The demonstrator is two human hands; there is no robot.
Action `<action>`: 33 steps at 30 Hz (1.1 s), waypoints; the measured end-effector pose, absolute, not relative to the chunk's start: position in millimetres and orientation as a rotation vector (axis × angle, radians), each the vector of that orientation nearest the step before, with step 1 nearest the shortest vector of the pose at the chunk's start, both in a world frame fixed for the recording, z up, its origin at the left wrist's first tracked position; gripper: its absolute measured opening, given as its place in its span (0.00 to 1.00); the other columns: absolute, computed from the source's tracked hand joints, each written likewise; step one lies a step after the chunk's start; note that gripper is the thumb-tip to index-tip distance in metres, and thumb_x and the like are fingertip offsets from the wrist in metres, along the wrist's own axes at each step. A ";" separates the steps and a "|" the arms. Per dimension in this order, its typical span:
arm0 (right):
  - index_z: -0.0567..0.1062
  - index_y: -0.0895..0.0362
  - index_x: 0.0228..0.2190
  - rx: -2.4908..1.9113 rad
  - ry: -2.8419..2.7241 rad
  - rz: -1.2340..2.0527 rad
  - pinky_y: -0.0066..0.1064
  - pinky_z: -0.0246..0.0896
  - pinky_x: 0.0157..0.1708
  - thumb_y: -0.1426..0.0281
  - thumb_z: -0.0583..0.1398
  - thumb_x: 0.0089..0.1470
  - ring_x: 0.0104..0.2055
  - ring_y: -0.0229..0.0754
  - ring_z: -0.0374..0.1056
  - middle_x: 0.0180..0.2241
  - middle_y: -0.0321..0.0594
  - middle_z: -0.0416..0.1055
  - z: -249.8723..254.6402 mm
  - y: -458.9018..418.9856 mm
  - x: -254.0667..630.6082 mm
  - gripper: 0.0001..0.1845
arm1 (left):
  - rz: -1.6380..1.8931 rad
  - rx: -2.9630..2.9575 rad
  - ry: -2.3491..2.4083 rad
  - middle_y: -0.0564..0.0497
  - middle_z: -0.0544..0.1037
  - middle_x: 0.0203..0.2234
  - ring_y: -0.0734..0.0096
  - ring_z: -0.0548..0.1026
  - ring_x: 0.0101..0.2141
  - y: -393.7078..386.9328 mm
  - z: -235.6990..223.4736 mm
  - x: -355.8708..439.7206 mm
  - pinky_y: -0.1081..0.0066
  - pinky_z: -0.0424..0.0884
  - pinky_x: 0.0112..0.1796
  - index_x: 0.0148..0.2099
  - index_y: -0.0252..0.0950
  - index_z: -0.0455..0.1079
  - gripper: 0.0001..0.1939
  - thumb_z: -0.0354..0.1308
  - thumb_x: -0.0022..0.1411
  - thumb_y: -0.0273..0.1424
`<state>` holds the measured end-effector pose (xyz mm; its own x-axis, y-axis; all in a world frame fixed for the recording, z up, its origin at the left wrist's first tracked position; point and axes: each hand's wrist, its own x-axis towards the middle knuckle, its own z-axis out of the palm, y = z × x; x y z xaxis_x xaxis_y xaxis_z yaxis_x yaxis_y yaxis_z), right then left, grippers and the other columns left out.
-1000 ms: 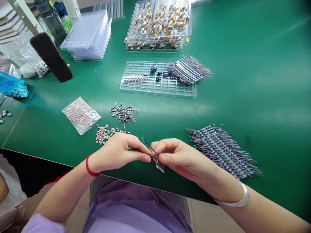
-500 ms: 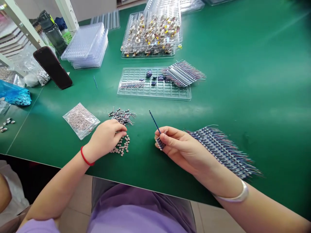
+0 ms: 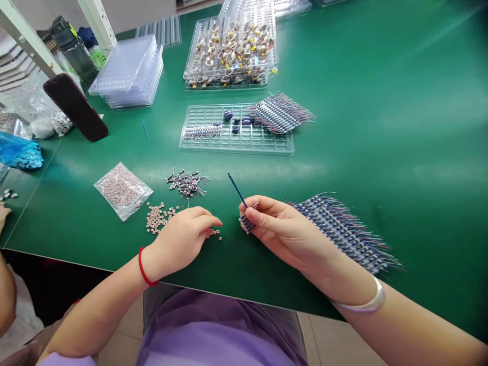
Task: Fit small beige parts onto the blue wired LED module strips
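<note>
My left hand (image 3: 186,231) is low over the green table, fingers stretched out and slightly apart, with nothing visible held in them. Just past its fingertips lie a few small round parts (image 3: 216,232). More of these form a loose pile (image 3: 155,217), partly hidden behind the hand. My right hand (image 3: 274,223) is closed on a thin blue stick (image 3: 236,188), which points up and left. The same fingers pinch a small bundle of wired components (image 3: 247,223). Beyond the left hand sits a heap of short wired pieces (image 3: 188,183).
Rows of wired components (image 3: 343,231) lie by my right forearm. A bag of small parts (image 3: 122,190) rests at left. Farther back are a clear tray (image 3: 206,145), stacked trays (image 3: 125,71), a phone (image 3: 76,107) and another blue stick (image 3: 144,129). Another person's hand (image 3: 3,216) shows at far left.
My left hand has moved right and toward me, its fingers opening out. Round parts are now spread on both sides of it. My right hand keeps its hold.
</note>
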<state>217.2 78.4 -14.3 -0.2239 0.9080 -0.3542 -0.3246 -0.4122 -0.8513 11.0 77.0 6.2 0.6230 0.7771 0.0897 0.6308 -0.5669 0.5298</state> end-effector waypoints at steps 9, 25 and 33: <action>0.75 0.55 0.26 -1.204 -1.089 1.630 0.29 0.58 0.28 0.55 0.70 0.43 0.26 0.37 0.61 0.23 0.32 0.66 -15.2 77.1 218.9 0.18 | 0.324 2.511 1.297 0.50 0.75 0.34 0.66 0.72 0.35 69.4 -3.1 13.7 0.64 0.65 0.37 0.38 0.37 0.74 0.04 0.59 0.64 0.29; 0.74 0.55 0.27 -1.202 -1.096 1.660 0.28 0.60 0.29 0.55 0.71 0.40 0.28 0.37 0.62 0.25 0.33 0.67 -16.9 77.3 218.1 0.20 | 0.333 2.547 1.317 0.50 0.74 0.32 0.68 0.69 0.33 63.8 -8.3 14.9 0.65 0.61 0.35 0.35 0.36 0.72 0.07 0.54 0.65 0.28; 0.74 0.55 0.27 -1.204 -1.193 1.616 0.28 0.61 0.29 0.54 0.70 0.43 0.27 0.37 0.63 0.24 0.34 0.68 -15.2 76.6 217.6 0.20 | 0.404 2.541 1.287 0.51 0.74 0.32 0.68 0.70 0.33 63.9 -8.1 12.9 0.66 0.60 0.35 0.35 0.36 0.72 0.06 0.56 0.65 0.29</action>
<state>217.6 76.6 -15.2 -0.2482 0.9394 -0.2363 -0.0510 -0.2563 -0.9652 12.9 63.9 -8.1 0.5677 0.8134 0.1270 0.7399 -0.5717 0.3546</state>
